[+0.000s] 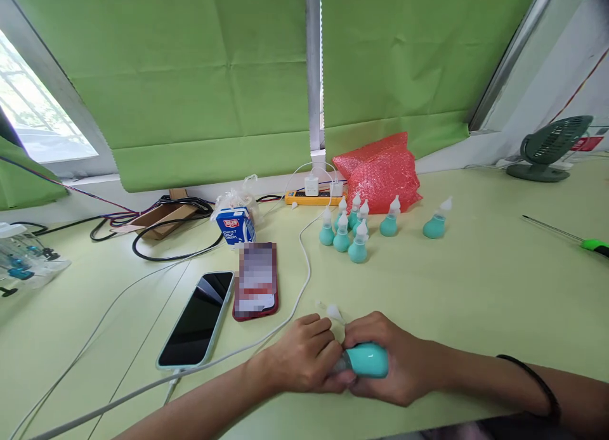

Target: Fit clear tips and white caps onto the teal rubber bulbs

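Observation:
Low in the head view, both hands are closed on one teal nasal aspirator point(368, 361) lying sideways between them. My right hand point(399, 357) wraps the teal rubber bulb from the right. The clear neck is gripped by my left hand point(311, 354), whose fingers hide most of it. Just beyond my fingers, a small white translucent tip point(334, 312) rests on the table. Farther back stand several like aspirators, teal bulbs with pale pointed tips, among them one at the front point(358, 250) of the cluster and one off to the right point(434, 226).
A black-screened phone point(197, 323) and a red-cased phone point(259, 281) lie left of the hands, with a white cable point(304, 262) alongside. Behind are a milk carton point(236, 226), orange power strip point(299, 199) and red bubble bag point(385, 180). A screwdriver point(594, 245) and fan point(547, 148) are at right.

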The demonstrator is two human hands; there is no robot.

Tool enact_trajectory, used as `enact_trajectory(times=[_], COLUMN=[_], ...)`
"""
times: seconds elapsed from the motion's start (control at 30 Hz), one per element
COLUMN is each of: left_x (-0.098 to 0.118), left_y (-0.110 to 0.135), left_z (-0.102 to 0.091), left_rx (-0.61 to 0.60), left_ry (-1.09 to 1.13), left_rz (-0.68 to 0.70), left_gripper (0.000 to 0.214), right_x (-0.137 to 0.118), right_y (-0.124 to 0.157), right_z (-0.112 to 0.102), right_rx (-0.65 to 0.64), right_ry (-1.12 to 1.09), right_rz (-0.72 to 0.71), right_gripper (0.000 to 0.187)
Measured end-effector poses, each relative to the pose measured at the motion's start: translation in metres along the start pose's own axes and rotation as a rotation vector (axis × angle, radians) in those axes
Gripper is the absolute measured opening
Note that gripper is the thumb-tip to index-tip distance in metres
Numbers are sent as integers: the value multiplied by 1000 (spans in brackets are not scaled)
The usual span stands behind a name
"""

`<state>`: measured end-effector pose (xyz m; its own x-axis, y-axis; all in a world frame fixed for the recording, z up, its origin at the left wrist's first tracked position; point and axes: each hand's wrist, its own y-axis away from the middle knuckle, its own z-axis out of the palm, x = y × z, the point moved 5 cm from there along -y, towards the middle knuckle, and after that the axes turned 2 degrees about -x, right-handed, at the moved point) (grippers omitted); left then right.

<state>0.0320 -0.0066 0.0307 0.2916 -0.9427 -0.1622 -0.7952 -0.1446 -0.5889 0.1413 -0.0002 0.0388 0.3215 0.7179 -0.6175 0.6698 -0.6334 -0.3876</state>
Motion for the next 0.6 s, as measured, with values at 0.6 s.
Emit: enact_trajectory(times=[0.6], left_x=[6], left_y=[-6], left_z=[-3], left_rx=[62], left_ry=[-21], left_rz=[39], left_gripper=[37], right_x=[49], right_y=[-18], right_z=[-15], right_rx=[-340], right_ry=[-501], right_rz=[270], right_gripper=[37])
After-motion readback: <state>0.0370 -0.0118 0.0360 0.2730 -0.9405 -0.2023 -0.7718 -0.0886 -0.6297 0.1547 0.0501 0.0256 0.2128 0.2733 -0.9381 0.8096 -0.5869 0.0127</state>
